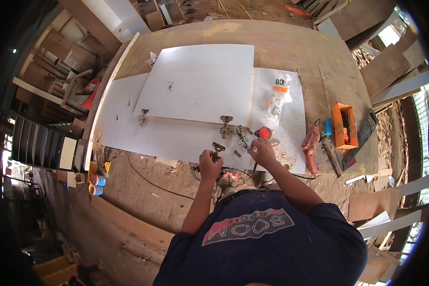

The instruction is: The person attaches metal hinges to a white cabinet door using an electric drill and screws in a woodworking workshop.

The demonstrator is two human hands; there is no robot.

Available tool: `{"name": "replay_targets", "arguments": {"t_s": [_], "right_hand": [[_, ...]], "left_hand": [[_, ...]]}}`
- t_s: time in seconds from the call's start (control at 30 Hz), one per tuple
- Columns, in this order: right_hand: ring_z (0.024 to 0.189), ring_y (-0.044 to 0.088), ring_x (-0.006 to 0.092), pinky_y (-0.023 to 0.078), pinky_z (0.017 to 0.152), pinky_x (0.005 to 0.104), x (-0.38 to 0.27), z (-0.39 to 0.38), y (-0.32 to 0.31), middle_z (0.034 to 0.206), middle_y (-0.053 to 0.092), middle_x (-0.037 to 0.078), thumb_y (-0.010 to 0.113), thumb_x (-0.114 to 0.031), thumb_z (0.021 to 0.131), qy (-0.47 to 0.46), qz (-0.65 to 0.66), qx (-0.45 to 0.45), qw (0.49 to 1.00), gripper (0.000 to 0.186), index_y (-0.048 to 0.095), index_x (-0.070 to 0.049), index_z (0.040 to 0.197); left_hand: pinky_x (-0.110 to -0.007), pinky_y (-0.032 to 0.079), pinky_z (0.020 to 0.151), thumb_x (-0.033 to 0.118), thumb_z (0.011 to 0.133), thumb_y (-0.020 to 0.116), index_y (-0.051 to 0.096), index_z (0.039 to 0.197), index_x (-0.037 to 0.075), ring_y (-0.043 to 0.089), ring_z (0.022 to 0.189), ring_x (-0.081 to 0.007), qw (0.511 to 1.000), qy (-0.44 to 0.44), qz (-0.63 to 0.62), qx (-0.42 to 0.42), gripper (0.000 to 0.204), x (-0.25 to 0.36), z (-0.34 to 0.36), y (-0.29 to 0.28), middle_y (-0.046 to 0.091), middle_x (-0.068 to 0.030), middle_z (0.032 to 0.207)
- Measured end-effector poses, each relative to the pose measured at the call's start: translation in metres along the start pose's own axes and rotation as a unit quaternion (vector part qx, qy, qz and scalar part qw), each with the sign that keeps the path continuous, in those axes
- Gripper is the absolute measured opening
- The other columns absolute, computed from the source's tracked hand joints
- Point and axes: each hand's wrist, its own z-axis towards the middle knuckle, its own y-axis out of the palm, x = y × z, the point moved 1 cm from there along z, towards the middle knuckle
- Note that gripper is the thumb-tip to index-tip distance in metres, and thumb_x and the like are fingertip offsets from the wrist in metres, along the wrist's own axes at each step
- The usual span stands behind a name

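Note:
My left hand [210, 163] grips a metal cabinet hinge [218, 147] at the front edge of the white boards. My right hand [262, 151] is closed just right of a group of loose hinges [242, 139]; what its fingertips hold is too small to make out. A red round object [265, 133], perhaps a tape measure, lies just beyond it. Two more hinges [226, 125] [143, 116] sit along the front edge of the upper white panel [195, 78], which rests on a larger white board [114, 109].
The wooden workbench [329, 62] holds a red power drill [311, 147], an orange box [344, 125], a small blue object [328, 127] and a dark bar [360, 140]. Stacked boards [386, 71] stand at the right. Cables [152, 186] and paint cans [96, 185] are on the ground at lower left.

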Motion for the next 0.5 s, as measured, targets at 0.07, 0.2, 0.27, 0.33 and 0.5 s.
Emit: {"name": "replay_targets", "arguments": {"t_s": [0.07,0.2,0.27,0.33,0.5], "right_hand": [[0.090,0.071,0.0310,0.056,0.085,0.0444,0.003,-0.002,-0.001,0.087,0.071,0.010,0.089,-0.019,0.080,0.034,0.057,-0.004,0.998,0.027,0.070,-0.004,0.091],[0.078,0.072,0.0153,0.057,0.073,0.0319,0.001,-0.008,-0.021,0.085,0.076,0.009,0.090,-0.019,0.085,0.168,0.200,0.021,0.965,0.029,0.069,-0.001,0.093],[0.077,0.072,0.0143,0.057,0.073,0.0305,0.002,-0.012,-0.026,0.088,0.076,0.008,0.087,-0.014,0.089,0.196,0.263,0.022,0.944,0.025,0.068,0.001,0.098],[0.077,0.072,0.0145,0.058,0.072,0.0301,-0.001,-0.017,-0.027,0.089,0.077,0.009,0.085,-0.012,0.091,0.203,0.283,0.030,0.937,0.024,0.067,0.001,0.102],[0.081,0.074,0.0164,0.059,0.071,0.0316,0.004,-0.030,-0.023,0.093,0.077,0.013,0.079,-0.009,0.096,0.242,0.325,0.032,0.913,0.025,0.065,0.004,0.113]], "left_hand": [[-0.050,0.051,0.093,0.025,0.078,0.088,0.056,0.108,0.003,0.060,0.107,-0.0391,0.996,0.046,0.071,0.016,0.049,-0.005,0.009,0.000,0.064,-0.0160,0.107],[-0.053,0.049,0.094,0.021,0.078,0.086,0.057,0.108,0.004,0.057,0.108,-0.0415,0.995,0.070,0.065,0.042,0.045,-0.019,0.021,-0.001,0.062,-0.0175,0.109],[-0.052,0.050,0.096,0.021,0.078,0.086,0.060,0.107,0.004,0.058,0.109,-0.0414,0.993,0.066,0.075,0.057,0.042,-0.022,0.025,-0.002,0.062,-0.0174,0.110],[-0.052,0.050,0.096,0.021,0.079,0.085,0.061,0.106,0.004,0.058,0.109,-0.0414,0.993,0.073,0.076,0.055,0.041,-0.026,0.026,-0.001,0.062,-0.0174,0.111],[-0.053,0.050,0.096,0.021,0.082,0.083,0.063,0.105,0.002,0.058,0.109,-0.0409,0.991,0.094,0.085,0.046,0.036,-0.026,0.031,0.002,0.064,-0.0170,0.109]]}}
